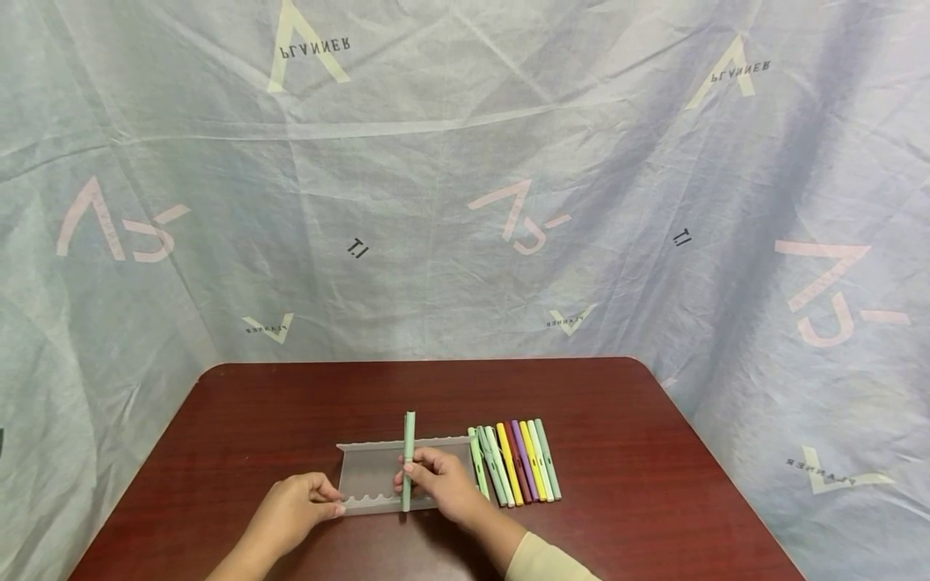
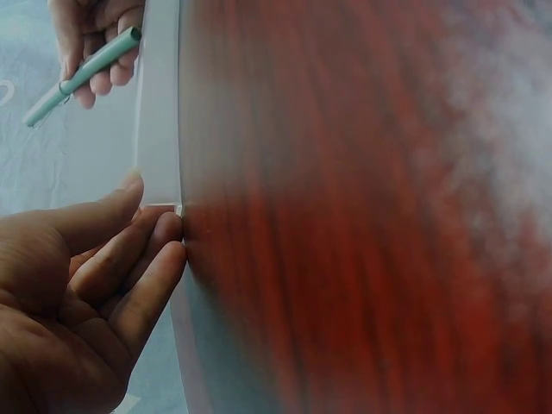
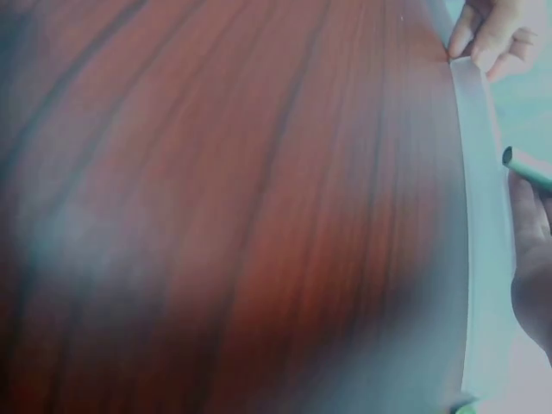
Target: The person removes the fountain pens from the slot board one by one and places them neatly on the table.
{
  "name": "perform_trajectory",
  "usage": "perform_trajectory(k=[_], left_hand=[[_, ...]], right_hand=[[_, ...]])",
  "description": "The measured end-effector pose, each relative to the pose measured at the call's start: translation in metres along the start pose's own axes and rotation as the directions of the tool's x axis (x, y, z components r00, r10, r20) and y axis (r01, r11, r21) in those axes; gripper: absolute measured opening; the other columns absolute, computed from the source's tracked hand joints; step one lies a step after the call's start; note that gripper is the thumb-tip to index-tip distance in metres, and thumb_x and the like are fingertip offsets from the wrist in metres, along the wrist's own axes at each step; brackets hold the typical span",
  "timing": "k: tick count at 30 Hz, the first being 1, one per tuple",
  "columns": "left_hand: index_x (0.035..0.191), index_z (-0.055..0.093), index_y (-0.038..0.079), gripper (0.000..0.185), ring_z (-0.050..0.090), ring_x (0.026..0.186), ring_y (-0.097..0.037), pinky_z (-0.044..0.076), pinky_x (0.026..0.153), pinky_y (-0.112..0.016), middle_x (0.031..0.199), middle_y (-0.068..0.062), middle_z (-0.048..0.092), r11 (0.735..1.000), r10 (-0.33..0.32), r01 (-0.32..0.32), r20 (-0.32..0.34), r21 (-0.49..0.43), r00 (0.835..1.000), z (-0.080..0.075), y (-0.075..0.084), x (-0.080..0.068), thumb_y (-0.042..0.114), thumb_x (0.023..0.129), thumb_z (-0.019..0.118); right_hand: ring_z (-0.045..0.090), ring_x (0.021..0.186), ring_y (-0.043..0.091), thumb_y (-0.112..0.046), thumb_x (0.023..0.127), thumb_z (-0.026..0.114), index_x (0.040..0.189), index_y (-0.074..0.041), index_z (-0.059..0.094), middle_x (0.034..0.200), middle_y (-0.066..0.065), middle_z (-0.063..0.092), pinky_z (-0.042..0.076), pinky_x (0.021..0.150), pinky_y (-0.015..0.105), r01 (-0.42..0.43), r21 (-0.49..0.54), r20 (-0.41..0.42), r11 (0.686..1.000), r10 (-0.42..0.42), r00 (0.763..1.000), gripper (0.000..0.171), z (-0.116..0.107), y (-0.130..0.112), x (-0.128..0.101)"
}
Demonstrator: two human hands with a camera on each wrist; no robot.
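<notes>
A clear plastic pen tray [image 1: 370, 472] with notched long edges lies on the table. At its near left corner my left hand [image 1: 291, 508] pinches the edge between thumb and fingers, as the left wrist view of the hand [image 2: 86, 293] also shows. My right hand [image 1: 449, 484] holds a sage-green capped pen [image 1: 409, 436] over the middle of the tray, the pen running front to back across it. In the right wrist view only one end of the pen [image 3: 524, 166] shows beside the tray wall [image 3: 483, 224].
Right of the tray, several pens [image 1: 525, 464] in green, yellow, dark red, purple and white lie side by side. The leftmost light green pen [image 1: 475, 452] is close against the tray's right end. A grey printed cloth [image 1: 436, 282] hangs behind the dark red table [image 1: 617, 452].
</notes>
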State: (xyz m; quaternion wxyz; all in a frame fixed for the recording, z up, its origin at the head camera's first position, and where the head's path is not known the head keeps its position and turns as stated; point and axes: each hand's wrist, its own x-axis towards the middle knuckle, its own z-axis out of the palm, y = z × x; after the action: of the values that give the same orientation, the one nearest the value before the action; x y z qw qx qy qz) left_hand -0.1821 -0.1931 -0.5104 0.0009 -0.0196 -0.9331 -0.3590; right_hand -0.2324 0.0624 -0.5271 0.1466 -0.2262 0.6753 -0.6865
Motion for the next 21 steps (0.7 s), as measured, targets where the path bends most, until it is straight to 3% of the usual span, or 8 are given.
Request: perform_trajectory(k=[21], left_hand=[[0.077,0.067,0.025,0.017,0.067,0.078,-0.004,0.054,0.075,-0.036,0.081,0.015,0.073,1.000,-0.006,0.006,0.008,-0.003,1.000,0.000,0.002,-0.001,0.023,0.073,0.083]], right_hand=[[0.067,0.099,0.046,-0.015,0.101,0.055,0.122,0.014,0.055,0.105,0.031,0.067,0.058,0.083,0.039,-0.047,-0.029,-0.065,0.998,0.045,0.997,0.036,-0.042,-0.005,-0.023]])
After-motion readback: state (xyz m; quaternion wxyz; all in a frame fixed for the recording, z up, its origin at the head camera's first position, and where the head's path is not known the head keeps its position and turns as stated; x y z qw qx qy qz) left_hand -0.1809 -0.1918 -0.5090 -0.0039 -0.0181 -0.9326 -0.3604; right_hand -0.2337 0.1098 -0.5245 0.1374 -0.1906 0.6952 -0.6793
